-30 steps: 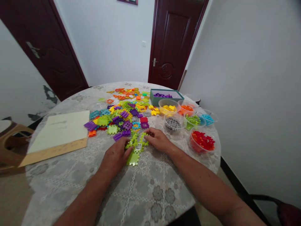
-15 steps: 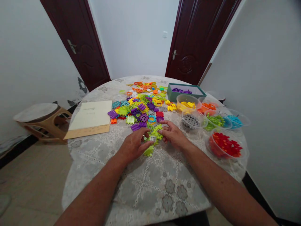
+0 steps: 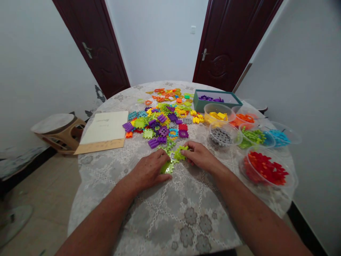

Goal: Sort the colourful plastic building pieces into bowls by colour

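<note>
My left hand (image 3: 151, 166) lies low over the table, its thumb and bent fingers around a lime-green building tile (image 3: 166, 168). My right hand (image 3: 199, 155) is closed, pinching another lime-green notched tile (image 3: 181, 153) between thumb and fingers. Between the hands sits a small white window-grid piece (image 3: 172, 155), beside both green tiles. Whether the tiles interlock there is too small to tell. Just beyond the hands spreads a heap of mixed plastic building tiles (image 3: 163, 131), in purple, green, yellow, blue and other colours.
At the right stand clear bowls of sorted pieces: red (image 3: 266, 169), grey (image 3: 220, 137), green (image 3: 253, 137), yellow (image 3: 218, 116), orange and blue. Behind them is a green box (image 3: 198, 104) with purple pieces. A paper sheet (image 3: 109, 124) lies left. A stool (image 3: 60, 131) stands beside the table.
My left hand has come down onto the lower green tile, off the white grid piece. The green tile in my right hand has turned and shifted slightly. The whole view has shifted a little.
</note>
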The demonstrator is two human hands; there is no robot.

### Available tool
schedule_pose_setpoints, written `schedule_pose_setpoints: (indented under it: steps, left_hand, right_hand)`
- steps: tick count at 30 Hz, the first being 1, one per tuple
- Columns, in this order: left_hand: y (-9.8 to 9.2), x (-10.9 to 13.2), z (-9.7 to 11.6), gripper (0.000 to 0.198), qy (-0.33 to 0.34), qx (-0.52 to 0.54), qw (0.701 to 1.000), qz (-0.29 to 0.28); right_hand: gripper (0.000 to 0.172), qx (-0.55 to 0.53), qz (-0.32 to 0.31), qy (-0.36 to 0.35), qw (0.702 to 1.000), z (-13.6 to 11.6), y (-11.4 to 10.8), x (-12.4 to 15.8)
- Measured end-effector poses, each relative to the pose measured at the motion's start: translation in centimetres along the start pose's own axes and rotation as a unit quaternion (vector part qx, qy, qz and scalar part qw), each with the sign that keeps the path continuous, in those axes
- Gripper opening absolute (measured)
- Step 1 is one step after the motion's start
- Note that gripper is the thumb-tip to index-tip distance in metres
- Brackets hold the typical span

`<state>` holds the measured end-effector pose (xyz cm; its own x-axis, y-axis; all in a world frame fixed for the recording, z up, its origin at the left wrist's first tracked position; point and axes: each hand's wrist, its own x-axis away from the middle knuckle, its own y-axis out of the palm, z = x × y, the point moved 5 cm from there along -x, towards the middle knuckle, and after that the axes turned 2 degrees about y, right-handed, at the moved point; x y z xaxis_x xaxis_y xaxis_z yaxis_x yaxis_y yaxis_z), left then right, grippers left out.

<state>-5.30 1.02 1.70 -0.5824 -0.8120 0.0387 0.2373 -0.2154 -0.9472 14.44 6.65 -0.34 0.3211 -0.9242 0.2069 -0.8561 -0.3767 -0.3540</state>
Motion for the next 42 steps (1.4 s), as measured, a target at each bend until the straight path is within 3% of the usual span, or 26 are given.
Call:
schedule_pose_setpoints:
  steps: [13,20,23,25,28,33,38,42]
  left_hand:
    - [0.1,-0.2,-0.6,0.043,0.036,0.061,0.997,0.012]
    - [-0.3,0.3,0.0,0.044,0.011,0.063,0.997,0.032]
    - [-0.1,0.4,-0.1,0.043,0.006,0.065,0.997,0.043]
    - [0.2,0.4,-0.4,0.044,0.001,0.066,0.996,0.052]
    - [0.7,0.4,-0.8,0.048,-0.001,0.073,0.995,0.066]
    - [0.4,1.0,-0.7,0.056,0.006,0.076,0.995,0.062]
    - [0.5,1.3,-0.4,0.037,0.018,0.047,0.998,0.040]
    - [1.1,1.0,-0.7,0.036,0.001,0.041,0.997,0.068]
  right_hand:
    - [0.015,0.032,0.007,-0.018,0.999,0.2,1.2,0.1]
    - [0.034,-0.172,-0.048,0.055,0.982,0.5,1.8,0.3]
    - [0.043,-0.202,-0.063,0.059,0.976,0.5,2.3,0.5]
    - [0.043,-0.172,-0.073,0.055,0.981,0.3,2.7,0.7]
    - [0.026,-0.057,-0.081,0.029,0.995,-0.2,3.2,1.1]
    - [0.016,0.074,0.009,-0.092,0.993,-1.3,2.2,1.3]
    - [0.031,-0.029,-0.017,0.012,0.999,0.0,1.6,0.9]
    - [0.040,-0.092,-0.001,0.035,0.995,0.5,1.0,0.4]
